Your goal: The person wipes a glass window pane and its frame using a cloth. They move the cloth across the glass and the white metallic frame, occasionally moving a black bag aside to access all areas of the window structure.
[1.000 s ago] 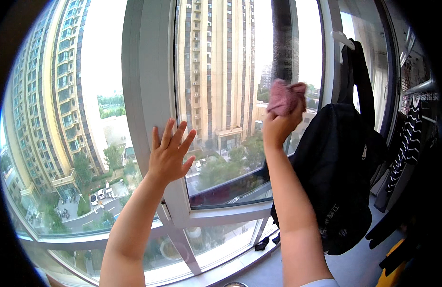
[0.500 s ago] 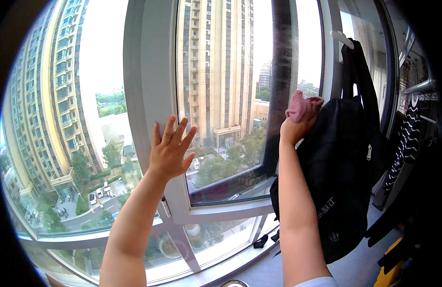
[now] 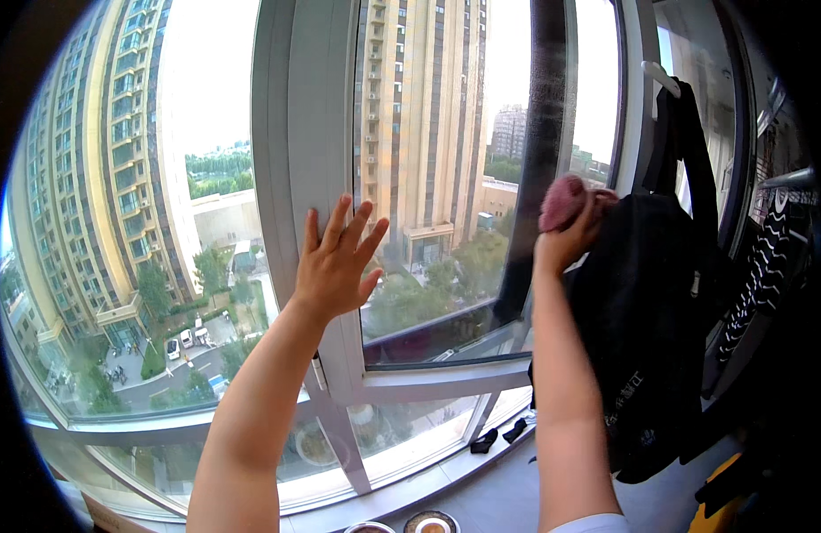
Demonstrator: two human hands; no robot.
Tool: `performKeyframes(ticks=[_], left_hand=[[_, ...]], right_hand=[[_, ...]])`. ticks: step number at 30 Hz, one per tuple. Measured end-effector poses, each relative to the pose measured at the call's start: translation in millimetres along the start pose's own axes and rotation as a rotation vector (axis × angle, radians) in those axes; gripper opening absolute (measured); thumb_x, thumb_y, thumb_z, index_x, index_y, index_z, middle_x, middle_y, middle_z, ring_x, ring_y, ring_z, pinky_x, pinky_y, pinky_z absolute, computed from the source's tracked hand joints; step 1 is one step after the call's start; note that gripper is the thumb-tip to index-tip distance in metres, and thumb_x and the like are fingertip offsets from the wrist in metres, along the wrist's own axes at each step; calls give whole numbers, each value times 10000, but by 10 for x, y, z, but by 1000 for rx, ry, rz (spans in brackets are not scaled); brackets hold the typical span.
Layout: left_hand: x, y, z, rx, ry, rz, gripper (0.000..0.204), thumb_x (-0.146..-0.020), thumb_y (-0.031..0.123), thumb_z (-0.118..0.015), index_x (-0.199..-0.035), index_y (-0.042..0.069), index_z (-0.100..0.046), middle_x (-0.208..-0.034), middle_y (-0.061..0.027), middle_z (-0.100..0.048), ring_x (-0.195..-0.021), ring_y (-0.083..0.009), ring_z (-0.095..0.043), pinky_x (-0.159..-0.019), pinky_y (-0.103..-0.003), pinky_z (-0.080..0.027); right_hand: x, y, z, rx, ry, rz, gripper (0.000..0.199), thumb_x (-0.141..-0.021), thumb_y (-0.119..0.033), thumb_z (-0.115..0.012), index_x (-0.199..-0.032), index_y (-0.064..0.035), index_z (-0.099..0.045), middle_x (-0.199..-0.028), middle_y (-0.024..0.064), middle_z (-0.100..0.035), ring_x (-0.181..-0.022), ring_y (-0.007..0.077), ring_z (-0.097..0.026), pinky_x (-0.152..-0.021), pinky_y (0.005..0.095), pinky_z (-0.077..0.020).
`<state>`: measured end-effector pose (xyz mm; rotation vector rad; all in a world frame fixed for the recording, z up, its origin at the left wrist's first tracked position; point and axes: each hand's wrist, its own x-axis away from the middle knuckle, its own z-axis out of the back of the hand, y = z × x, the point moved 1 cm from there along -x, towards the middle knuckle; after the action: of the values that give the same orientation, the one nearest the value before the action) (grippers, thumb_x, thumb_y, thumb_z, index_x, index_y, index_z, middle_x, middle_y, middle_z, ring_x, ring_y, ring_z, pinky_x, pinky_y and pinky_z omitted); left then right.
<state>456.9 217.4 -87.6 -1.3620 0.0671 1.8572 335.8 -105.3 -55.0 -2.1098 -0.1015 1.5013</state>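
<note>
My left hand is spread with its fingers apart against the pale window frame, its fingertips reaching to the edge of the glass. Further right, my right hand grips a pink cloth near the right side of the window pane. Part of the cloth bunches above the fingers. Just beside my right forearm hangs a black bag by its strap from a white handle. Whether the cloth touches the glass, I cannot tell.
Bowls stand on the floor at the bottom edge. Small black items lie by the low sill. Dark clothes and a black-and-white patterned cloth hang at the right, above something yellow. Tall buildings show outside.
The view has shifted, so the window and bag appear further right. My right hand still holds the cloth, whose bunched shape has changed. My left hand stays spread on the frame.
</note>
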Motion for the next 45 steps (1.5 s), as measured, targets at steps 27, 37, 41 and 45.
performKeyframes(ticks=[27, 37, 41, 45], left_hand=[[1064, 32, 282, 187, -325, -77, 705, -781, 233, -736, -1416, 205, -433, -1572, -104, -218, -1474, -316, -117, -1160, -612, -80], [1985, 269, 312, 207, -519, 213, 755, -840, 297, -659, -1496, 180, -303, -1584, -128, -164, -1480, -326, -79, -1148, -625, -29], [2124, 312, 402, 226, -570, 211, 740, -848, 312, -644, -1491, 164, -309, -1584, -140, -147, -1476, -350, -76, -1136, -638, -71], [2232, 152, 443, 263, -556, 251, 767, -815, 292, -685, -1478, 153, -325, -1580, -162, -146, -1462, -378, -114, -1123, -640, -128]], right_hand=[[2820, -339, 984, -369, -677, 803, 379, -845, -186, -594, -1206, -295, -627, -1279, 59, -478, -1129, 361, -477, -1016, 567, -387], [2243, -1250, 705, -521, -588, 346, 527, -782, -15, -617, -1258, -242, -623, -1303, 164, -457, -1199, 399, -409, -1026, 501, -317], [2543, -955, 903, -569, -842, 301, 453, -731, 33, -597, -1137, -156, -669, -1215, 184, -526, -1196, 412, -460, -1041, 492, -368], [1824, -1479, 808, -803, -620, 250, 384, -760, -10, -609, -1111, -152, -673, -1231, 177, -519, -1139, 400, -486, -990, 503, -389]])
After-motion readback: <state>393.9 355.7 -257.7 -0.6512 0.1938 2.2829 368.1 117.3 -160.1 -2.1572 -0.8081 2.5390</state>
